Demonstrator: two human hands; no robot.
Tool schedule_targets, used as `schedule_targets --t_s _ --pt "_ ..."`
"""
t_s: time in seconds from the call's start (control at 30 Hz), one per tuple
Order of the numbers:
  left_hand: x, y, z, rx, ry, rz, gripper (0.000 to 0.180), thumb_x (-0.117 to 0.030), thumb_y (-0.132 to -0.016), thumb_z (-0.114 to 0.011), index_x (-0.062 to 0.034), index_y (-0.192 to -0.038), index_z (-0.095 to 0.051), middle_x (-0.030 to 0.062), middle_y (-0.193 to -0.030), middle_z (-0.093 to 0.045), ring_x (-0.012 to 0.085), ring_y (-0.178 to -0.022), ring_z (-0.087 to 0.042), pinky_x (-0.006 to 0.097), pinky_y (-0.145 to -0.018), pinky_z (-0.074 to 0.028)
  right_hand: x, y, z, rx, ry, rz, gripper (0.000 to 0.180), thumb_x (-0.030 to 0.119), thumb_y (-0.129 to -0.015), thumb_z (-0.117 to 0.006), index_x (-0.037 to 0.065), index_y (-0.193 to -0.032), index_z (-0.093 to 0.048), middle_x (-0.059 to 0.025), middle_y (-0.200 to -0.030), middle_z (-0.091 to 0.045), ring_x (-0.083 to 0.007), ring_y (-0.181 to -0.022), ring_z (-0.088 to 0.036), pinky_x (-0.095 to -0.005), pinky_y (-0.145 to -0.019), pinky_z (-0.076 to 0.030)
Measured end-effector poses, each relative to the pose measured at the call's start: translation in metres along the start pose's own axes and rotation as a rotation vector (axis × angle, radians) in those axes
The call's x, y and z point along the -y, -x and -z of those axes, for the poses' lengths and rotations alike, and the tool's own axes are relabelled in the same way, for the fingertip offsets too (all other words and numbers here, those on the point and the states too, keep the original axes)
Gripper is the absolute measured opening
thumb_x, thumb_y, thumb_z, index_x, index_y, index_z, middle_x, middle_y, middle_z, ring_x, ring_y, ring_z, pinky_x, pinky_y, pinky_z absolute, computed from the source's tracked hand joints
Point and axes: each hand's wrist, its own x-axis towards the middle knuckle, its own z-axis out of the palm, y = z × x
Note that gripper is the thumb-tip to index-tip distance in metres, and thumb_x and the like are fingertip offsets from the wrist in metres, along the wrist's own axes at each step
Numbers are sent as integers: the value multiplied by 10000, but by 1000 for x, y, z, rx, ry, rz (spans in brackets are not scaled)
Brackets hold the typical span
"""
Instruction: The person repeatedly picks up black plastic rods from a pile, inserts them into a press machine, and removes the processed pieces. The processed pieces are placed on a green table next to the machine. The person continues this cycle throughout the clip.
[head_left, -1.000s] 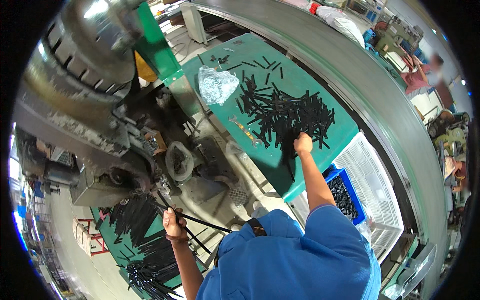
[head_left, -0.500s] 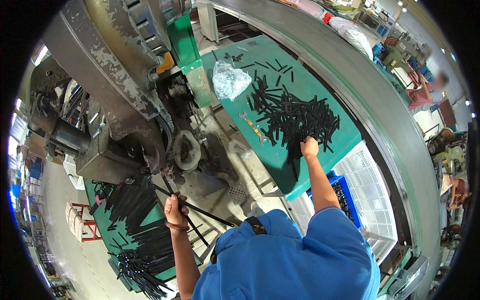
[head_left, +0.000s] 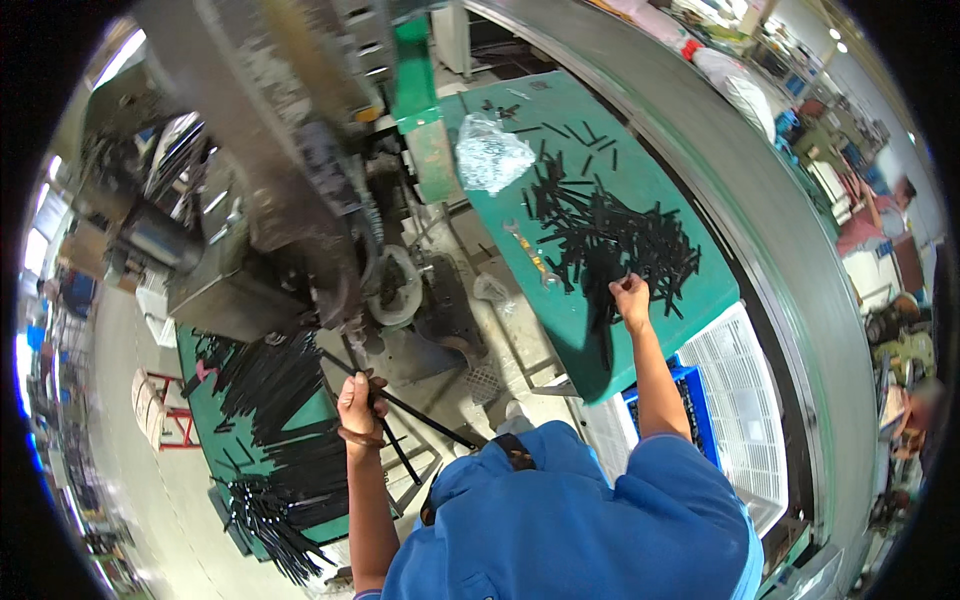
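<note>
Two long black bars [head_left: 432, 418], crossed, stick out from my left hand [head_left: 358, 405], which is closed round them beside the machine. Their far ends reach toward the machine's lower head [head_left: 338, 295]. On the right, my right hand [head_left: 632, 300] is at the near edge of a heap of short black bars [head_left: 612, 235] on a green table [head_left: 700, 268]. Its thumb and fingers are pinched together; what lies between them is too small to make out. Left of the heap lies an open-ended wrench [head_left: 530, 255].
A clear plastic bag [head_left: 492, 155] lies at the far end of the table. Long black strips [head_left: 275, 400] cover another green table at left. A blue crate [head_left: 700, 410] and a white basket [head_left: 745, 400] stand near my right arm. A conveyor [head_left: 745, 180] runs behind.
The whole view has shifted, moving the scene to the right. My right hand has moved slightly left along the heap's edge, its fingers now pinched. My left hand still holds the crossed bars.
</note>
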Motion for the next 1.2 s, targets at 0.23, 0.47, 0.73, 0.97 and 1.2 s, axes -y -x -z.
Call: schedule_targets --t_s 0.23,0.47,0.73,0.97,1.2 --pt "2 -2 7 -10 -74 36 272 -314 -917 -505 -57 -996 -541 72 -775 -618 69 -475 -441 189 -420 -346 157 127 -131 900 -497 196 197 -6 -764 -675 49 -695 -499 1 -719 -556 -60 -659 -475 -225 -585 -400" --pt "-10 2 5 61 39 116 238 -301 -940 -472 -79 -1009 -525 84 -758 -638 66 -473 -487 195 -408 -384 251 180 -189 1112 -351 233 138 28 -772 -673 10 -757 -538 -10 -704 -565 -70 -655 -481 -233 -581 -405" --pt "-12 0 9 105 81 118 212 -289 -931 -494 -89 -984 -536 81 -753 -643 66 -451 -492 185 -385 -372 260 190 -199 1047 -414 274 147 13 -759 -675 9 -727 -532 -13 -693 -570 -61 -637 -476 -231 -564 -402" --pt "-24 5 6 98 5 160 204 -253 -940 -475 -69 -990 -548 89 -788 -653 71 -467 -496 195 -403 -386 261 190 -207 1030 -404 103 150 13 -752 -689 22 -694 -550 -10 -657 -562 -61 -572 -466 -225 -500 -381" --pt "-30 11 11 198 49 149 223 -236 -929 -484 -45 -1034 -534 103 -874 -648 79 -536 -506 212 -445 -412 281 194 -198 1047 -379 -177 124 39 -739 -710 15 -727 -589 -9 -640 -560 -62 -530 -464 -216 -471 -377"
